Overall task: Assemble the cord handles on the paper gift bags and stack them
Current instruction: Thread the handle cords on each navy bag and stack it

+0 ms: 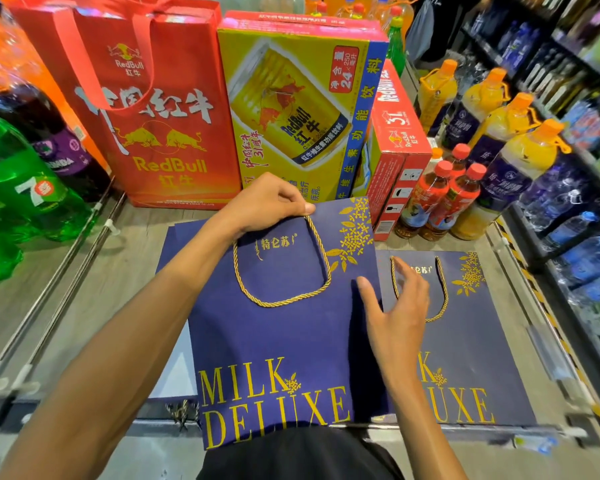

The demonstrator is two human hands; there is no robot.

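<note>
A navy paper gift bag [278,341] with gold "MILK DELUXE" lettering lies flat in front of me. Its gold cord handle [321,247] loops down over the bag's face. My left hand [267,199] pinches the top edge of this bag where the cord's right end enters. My right hand [395,306] hovers with spread fingers over the bag's right edge, the thumb touching it. To the right lies a second navy gift bag [471,358] with its own gold cord [442,289] fitted. More flat navy bags [174,237] show beneath the centre bag at its left.
A red RedBull bag [153,133], a yellow RedBull carton [291,109] and a red box [399,150] stand behind. Green soda bottles [21,195] are left, red-capped bottles [440,202] and orange-capped bottles [520,150] right. A loose gold cord bundle [182,412] lies near the front edge.
</note>
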